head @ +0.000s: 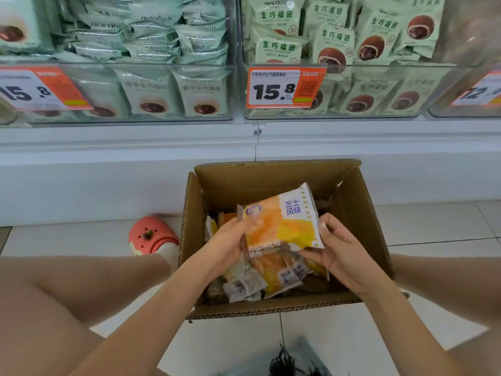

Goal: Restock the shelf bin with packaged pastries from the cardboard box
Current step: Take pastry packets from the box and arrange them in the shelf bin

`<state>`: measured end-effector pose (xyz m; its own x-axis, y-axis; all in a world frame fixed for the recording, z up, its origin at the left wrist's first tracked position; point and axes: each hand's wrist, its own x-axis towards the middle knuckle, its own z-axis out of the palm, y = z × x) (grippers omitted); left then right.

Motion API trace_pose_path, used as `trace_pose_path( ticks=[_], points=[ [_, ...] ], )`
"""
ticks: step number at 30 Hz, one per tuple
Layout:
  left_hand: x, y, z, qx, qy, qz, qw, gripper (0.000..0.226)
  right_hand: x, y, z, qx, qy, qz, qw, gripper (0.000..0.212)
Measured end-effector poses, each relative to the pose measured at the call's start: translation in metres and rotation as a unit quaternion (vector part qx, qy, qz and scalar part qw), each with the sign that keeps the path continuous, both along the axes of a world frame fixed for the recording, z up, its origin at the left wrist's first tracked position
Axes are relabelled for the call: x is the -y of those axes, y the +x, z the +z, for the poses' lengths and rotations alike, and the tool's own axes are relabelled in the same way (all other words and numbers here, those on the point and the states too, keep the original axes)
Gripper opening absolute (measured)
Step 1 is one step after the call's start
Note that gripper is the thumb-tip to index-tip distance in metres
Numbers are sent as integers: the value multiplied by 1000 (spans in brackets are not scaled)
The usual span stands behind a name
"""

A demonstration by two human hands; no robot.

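Observation:
An open cardboard box (355,210) stands on the floor below the shelf. Over it I hold a small stack of orange and yellow pastry packets (284,226). My left hand (227,245) grips the stack's left edge, thumb on top. From the right, my right hand (339,251) grips the lower right corner. More packets (260,278) lie loose in the bottom of the box. Above, two clear shelf bins (379,115) hold green pastry packs.
Orange price tags reading 15.8 (284,88) hang on the bin fronts. A white shelf ledge (135,147) runs between the bins and the box. A pink clog (151,234) rests on the tiled floor left of the box. My knees flank the box.

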<state>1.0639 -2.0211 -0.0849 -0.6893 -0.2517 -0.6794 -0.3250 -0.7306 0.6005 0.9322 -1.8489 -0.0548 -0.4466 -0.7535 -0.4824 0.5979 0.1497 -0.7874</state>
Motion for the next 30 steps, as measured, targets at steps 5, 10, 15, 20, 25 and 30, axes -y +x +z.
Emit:
trace_pose_path(
  ticks=[5, 10, 15, 20, 25, 30],
  points=[
    [8, 2, 25, -73, -95, 79, 990, 38, 15, -12, 18, -29, 21, -15, 999, 31],
    [8, -8, 59, -95, -254, 17, 962, 44, 30, -24, 41, -175, 72, 29, 982, 38],
    [12, -25, 122, -120, -398, 13, 909, 37, 35, -32, 99, -252, 68, -35, 965, 20],
    [23, -56, 236, -213, -494, 44, 842, 14, 46, -68, 208, -356, -22, -76, 931, 18],
    [56, -96, 340, -177, -756, 189, 602, 40, 60, -122, 333, -429, -141, -169, 876, 17],
    [101, -162, 389, -72, -942, 167, 283, 48, 100, -178, 423, -464, -192, -224, 835, 24]
  ],
)
